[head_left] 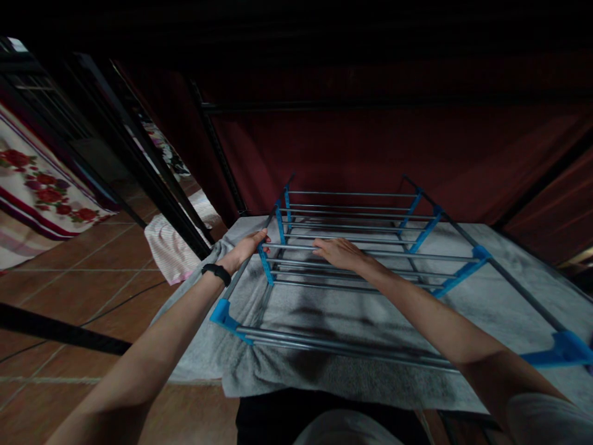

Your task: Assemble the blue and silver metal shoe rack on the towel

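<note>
A shoe rack (421, 255) of grey metal tubes and blue plastic connectors lies on a grey blanket (278, 371). My left hand (249, 247), with a black band at the wrist, is closed around the rack's left side tube beside a blue connector (265, 264). Further right, my right hand (340, 252) has its fingers curled over one of the cross tubes. The fingertips of both hands are partly hidden. Closest to me, the front cross tubes (333, 346) run between two blue corner pieces.
Dark red curtains (361, 148) hang behind the blanket. Black metal posts (152, 167) stand at the left. A striped cloth (173, 247) drapes down near them. Tiled floor (106, 278) and a flowered blanket (46, 185) show further left.
</note>
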A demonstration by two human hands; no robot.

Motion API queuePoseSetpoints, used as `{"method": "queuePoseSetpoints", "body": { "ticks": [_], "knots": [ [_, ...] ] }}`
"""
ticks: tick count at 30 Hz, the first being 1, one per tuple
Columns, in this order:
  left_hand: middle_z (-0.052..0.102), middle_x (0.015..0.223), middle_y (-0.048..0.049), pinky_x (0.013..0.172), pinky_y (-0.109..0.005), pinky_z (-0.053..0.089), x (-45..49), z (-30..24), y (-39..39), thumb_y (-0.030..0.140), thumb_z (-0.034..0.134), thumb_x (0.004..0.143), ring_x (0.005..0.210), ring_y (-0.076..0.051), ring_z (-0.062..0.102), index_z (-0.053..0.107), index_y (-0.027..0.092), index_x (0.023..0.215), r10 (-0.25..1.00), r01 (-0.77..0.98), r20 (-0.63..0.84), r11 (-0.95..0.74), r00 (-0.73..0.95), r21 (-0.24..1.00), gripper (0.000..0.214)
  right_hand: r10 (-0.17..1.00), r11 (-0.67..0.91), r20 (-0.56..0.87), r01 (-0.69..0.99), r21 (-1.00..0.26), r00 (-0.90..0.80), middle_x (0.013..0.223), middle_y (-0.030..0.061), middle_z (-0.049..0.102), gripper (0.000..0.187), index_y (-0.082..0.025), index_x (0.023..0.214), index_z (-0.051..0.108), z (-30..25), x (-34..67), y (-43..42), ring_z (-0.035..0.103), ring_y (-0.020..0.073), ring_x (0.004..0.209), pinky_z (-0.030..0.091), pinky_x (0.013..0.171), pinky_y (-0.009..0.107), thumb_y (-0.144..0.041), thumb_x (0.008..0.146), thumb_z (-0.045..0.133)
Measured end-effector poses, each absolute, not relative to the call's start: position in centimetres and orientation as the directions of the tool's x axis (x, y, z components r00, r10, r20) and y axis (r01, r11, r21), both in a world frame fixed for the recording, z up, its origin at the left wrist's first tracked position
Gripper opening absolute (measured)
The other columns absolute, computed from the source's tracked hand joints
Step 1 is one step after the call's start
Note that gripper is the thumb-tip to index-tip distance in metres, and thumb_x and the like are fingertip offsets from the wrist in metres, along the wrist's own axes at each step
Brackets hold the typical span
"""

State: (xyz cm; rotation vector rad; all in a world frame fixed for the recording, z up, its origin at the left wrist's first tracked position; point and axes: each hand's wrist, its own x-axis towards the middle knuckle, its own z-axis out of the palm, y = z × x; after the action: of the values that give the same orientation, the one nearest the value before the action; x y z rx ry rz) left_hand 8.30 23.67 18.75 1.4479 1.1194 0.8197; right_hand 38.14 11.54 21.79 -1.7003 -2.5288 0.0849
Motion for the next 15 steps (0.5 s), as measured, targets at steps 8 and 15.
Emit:
{"method": "queuePoseSetpoints", "body": {
  "ticks": [8, 15],
  "knots": [
    [0.065, 0.075, -0.0030, 0.063, -0.030, 0.051, 8.7, 19.3, 22.9, 0.064, 0.068, 0.083, 0.064, -0.017, 0.063, 0.065, 0.013, 0.089, 0.953, 0.189, -0.083, 0.028, 0.290, 0.982, 0.051, 0.917, 0.389, 0.122, 0.919, -0.064, -0.379, 0.113, 0.0063, 0.074, 0.027, -0.024, 0.116, 0.061, 21.4, 37.8, 11.0, 0.070, 0.0220, 0.098, 0.039, 0.072, 0.028, -0.039, 0.108, 0.040],
    [0.069, 0.071, 0.0005, 0.065, -0.032, 0.055, 8.5, 19.9, 23.7, 0.065, 0.085, 0.065, 0.069, -0.020, 0.067, 0.066, 0.016, 0.092, 0.955, 0.211, -0.176, 0.125, 0.239, 0.969, 0.059, 0.924, 0.371, 0.115, 0.928, -0.034, -0.365, 0.127, 0.0066, 0.070, 0.029, -0.024, 0.124, 0.058, 21.5, 37.8, 10.5, 0.067, 0.0223, 0.103, 0.048, 0.081, 0.033, -0.035, 0.109, 0.036]
  ]
}}
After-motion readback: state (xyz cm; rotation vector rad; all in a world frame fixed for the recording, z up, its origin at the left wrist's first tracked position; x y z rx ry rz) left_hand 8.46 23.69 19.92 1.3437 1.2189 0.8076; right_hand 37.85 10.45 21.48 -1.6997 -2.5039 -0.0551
